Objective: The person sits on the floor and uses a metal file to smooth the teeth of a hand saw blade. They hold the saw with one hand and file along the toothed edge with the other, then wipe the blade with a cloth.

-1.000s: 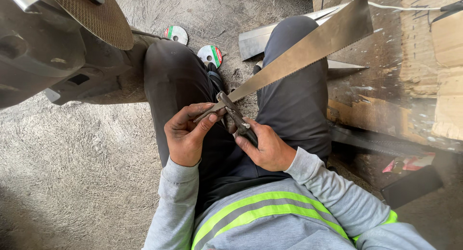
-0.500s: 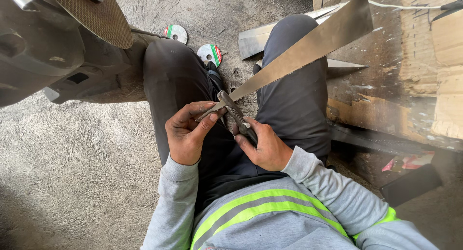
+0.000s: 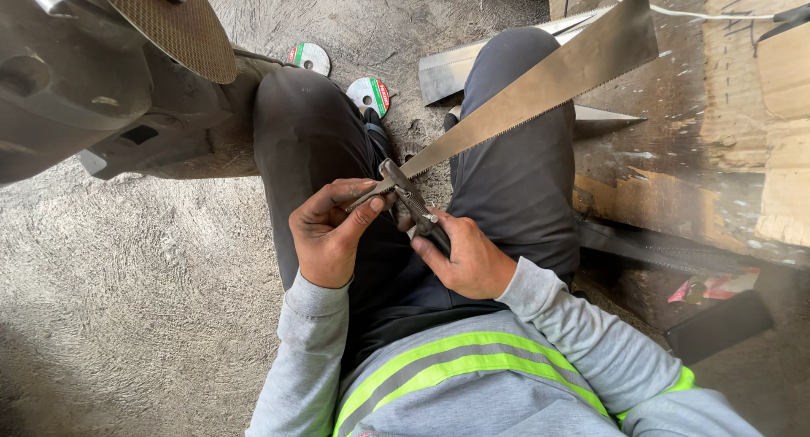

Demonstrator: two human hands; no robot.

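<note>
Both forearms, in grey sleeves, angle inward over the lap, bringing the hands close together between the thighs. The left hand (image 3: 327, 234) is curled, thumb and fingertips pinched together at its upper right, knuckles toward the camera. The right hand (image 3: 460, 253) is closed in a fist-like grip, wrist bent slightly, fingers wrapped tight.

The saw blade (image 3: 540, 87) slants across the right thigh; its narrow end lies between the hands (image 3: 331, 234), above the lap. Left of the blade lie two discs (image 3: 369, 95) on the floor, with the grinder (image 3: 93, 83) farther left
</note>
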